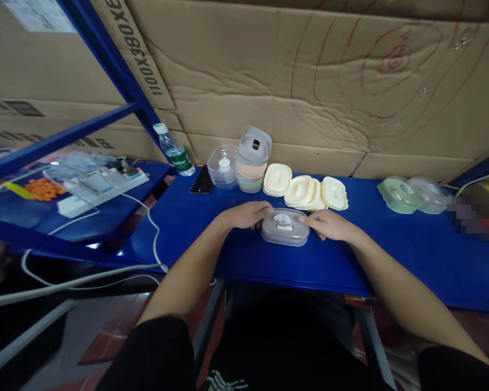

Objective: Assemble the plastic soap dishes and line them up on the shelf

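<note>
A grey lidded plastic box (284, 228) with a round white label lies on the blue table (391, 250) in front of me. My left hand (244, 214) grips its left end with curled fingers. My right hand (328, 224) grips its right end the same way. Just behind the box lie three cream lids (305, 191) in a row, partly overlapping.
A stack of grey, pink and green boxes (252, 160), a clear round container (223, 166), a black phone (202, 181) and a water bottle (174, 150) stand at the back left. A green box (399, 194) and a clear box (431, 194) sit at the right. Power strips and white cables (101, 182) lie left.
</note>
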Demonstrator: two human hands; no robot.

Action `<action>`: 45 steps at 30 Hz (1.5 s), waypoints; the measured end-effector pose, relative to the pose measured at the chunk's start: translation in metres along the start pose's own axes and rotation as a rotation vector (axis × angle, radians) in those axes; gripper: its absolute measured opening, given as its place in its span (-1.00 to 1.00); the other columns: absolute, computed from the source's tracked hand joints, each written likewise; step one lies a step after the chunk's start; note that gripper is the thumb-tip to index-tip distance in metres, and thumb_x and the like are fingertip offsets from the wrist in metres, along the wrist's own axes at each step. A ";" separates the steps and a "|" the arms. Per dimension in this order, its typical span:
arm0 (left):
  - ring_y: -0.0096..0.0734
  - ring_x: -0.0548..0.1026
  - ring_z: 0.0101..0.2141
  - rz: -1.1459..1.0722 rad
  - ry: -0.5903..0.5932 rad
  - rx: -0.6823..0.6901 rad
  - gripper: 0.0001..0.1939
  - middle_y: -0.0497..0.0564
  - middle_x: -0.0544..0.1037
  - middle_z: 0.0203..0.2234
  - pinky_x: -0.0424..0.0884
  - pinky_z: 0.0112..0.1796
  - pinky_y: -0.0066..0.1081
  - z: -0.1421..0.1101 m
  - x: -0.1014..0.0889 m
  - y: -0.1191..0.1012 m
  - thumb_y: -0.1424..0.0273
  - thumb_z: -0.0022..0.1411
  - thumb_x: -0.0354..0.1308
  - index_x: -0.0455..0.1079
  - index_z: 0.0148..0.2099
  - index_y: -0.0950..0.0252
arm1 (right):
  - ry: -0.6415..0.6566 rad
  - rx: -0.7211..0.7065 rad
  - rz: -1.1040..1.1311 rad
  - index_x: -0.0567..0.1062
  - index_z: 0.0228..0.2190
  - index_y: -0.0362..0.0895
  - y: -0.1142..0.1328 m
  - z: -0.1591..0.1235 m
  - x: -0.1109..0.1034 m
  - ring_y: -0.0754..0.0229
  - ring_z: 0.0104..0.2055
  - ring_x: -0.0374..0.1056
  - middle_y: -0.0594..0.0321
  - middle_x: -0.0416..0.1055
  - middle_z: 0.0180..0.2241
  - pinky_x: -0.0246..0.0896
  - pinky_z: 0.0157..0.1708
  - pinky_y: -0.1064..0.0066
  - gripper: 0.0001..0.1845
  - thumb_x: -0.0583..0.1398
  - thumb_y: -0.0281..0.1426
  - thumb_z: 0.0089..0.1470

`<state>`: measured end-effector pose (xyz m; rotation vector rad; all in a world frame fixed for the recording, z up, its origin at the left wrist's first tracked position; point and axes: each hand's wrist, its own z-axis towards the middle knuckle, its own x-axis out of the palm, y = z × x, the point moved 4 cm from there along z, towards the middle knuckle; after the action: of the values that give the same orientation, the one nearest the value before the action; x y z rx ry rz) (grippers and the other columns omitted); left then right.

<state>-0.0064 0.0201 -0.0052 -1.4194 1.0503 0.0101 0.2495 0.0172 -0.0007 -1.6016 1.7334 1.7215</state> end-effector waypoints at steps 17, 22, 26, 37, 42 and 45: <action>-0.35 0.52 -0.47 0.232 -0.092 0.074 -0.48 -0.04 0.55 -0.54 0.36 -0.35 -0.38 0.010 0.012 -0.015 -0.01 0.48 -0.14 0.40 -0.28 0.25 | -0.262 -0.651 -0.474 0.30 0.36 -0.05 0.038 -0.040 0.015 -0.15 0.44 0.11 0.00 0.21 0.40 0.06 0.38 -0.07 -0.24 0.25 -0.02 0.26; -0.22 0.58 -0.33 0.385 -0.081 0.020 -0.41 -0.01 0.62 -0.45 0.35 -0.23 -0.30 0.011 0.016 -0.018 -0.10 0.45 -0.14 0.53 0.01 0.21 | -0.352 -0.336 -0.480 0.30 0.35 0.06 -0.026 -0.090 -0.005 -0.16 0.43 0.13 0.11 0.19 0.41 0.08 0.36 -0.12 -0.28 0.24 -0.08 0.24; -0.16 0.60 -0.27 0.419 -0.080 0.008 -0.37 0.04 0.66 -0.35 0.35 -0.23 -0.29 0.011 0.017 -0.018 -0.13 0.40 -0.05 0.48 0.18 0.22 | -0.568 0.002 -0.487 0.35 0.31 0.00 -0.105 -0.139 -0.036 -0.24 0.38 0.19 0.05 0.26 0.37 0.14 0.31 -0.17 -0.28 0.24 -0.07 0.18; -0.16 0.60 -0.24 0.436 -0.083 -0.019 -0.36 0.06 0.66 -0.29 0.34 -0.25 -0.31 0.015 0.018 -0.014 -0.12 0.37 -0.02 0.45 0.23 0.21 | -0.549 0.233 -0.631 0.06 0.45 -0.06 -0.163 -0.144 -0.050 -0.40 0.46 -0.02 0.03 -0.05 0.50 0.13 0.23 -0.32 -0.15 0.09 -0.15 0.21; -0.18 0.59 -0.25 0.444 -0.081 -0.017 -0.36 0.05 0.65 -0.30 0.32 -0.28 -0.33 0.015 0.019 -0.013 -0.11 0.37 -0.01 0.45 0.22 0.22 | -0.598 0.234 -0.627 0.16 0.41 -0.04 -0.157 -0.094 -0.071 -0.38 0.45 0.00 0.02 0.01 0.48 -0.07 0.27 -0.41 -0.24 0.03 -0.05 0.28; -0.17 0.59 -0.26 0.431 -0.082 -0.018 -0.35 0.05 0.65 -0.31 0.31 -0.29 -0.33 0.014 0.019 -0.014 -0.12 0.37 -0.01 0.45 0.23 0.23 | -0.735 0.215 -0.632 0.32 0.33 -0.07 -0.161 -0.072 -0.088 -0.30 0.38 0.16 -0.03 0.22 0.39 -0.21 0.32 -0.37 -0.29 0.07 -0.03 0.27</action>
<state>0.0202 0.0175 -0.0083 -1.1751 1.2714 0.3874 0.4440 0.0491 -0.0036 -1.0463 0.8921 1.4581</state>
